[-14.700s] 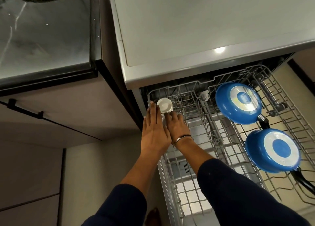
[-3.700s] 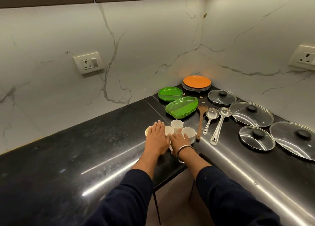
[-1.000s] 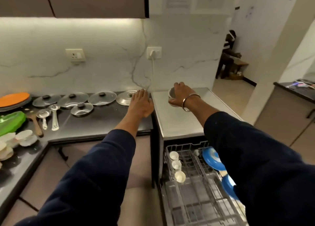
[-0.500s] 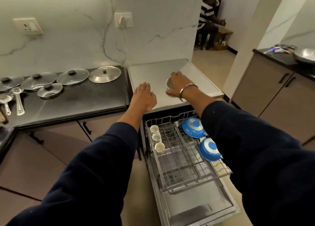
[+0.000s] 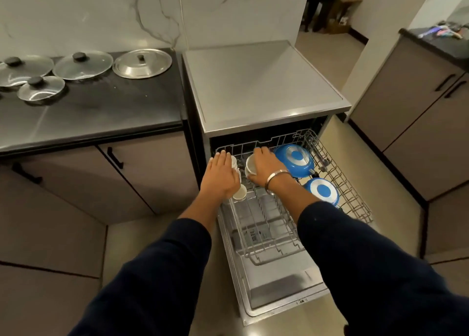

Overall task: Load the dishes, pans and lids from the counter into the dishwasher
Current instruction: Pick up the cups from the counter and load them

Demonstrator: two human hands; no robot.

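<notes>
Right hand [image 5: 265, 169]: curled round a white cup [image 5: 251, 167], held over the back left part of the rack; a metal bangle [image 5: 275, 181] sits on the wrist.
Left hand [image 5: 222, 177]: fingers straight and together, palm down, laid flat over the cups in the rack's left row; grips nothing.
Loaded cups: white, in a line along the left edge of the rack; one [image 5: 239, 195] shows plainly below the left hand, another [image 5: 234, 162] peeks past the fingertips; the full count is hidden by the hand.
Rack [image 5: 266, 239]: grey wire lower basket, pulled out over the lowered door; front half bare wire.
Blue pans: two, bottoms up, on the right side of the rack; the rear pan [image 5: 294, 159] lies just beside the right hand, the front pan [image 5: 322, 191] just beside the right forearm.
Dishwasher [image 5: 253, 82]: steel-topped, standing at the right end of the counter; door [image 5: 279, 290] folded down flat.
Counter [image 5: 88, 112]: dark, to the left of the dishwasher.
Lids on counter: one steel lid [image 5: 142, 63] nearest the dishwasher; three glass lids with black knobs further left, namely a large one [image 5: 82, 64], a small one [image 5: 42, 88] in front, and one [image 5: 22, 69] cut by the frame edge.
Sleeves: dark navy on both arms.
</notes>
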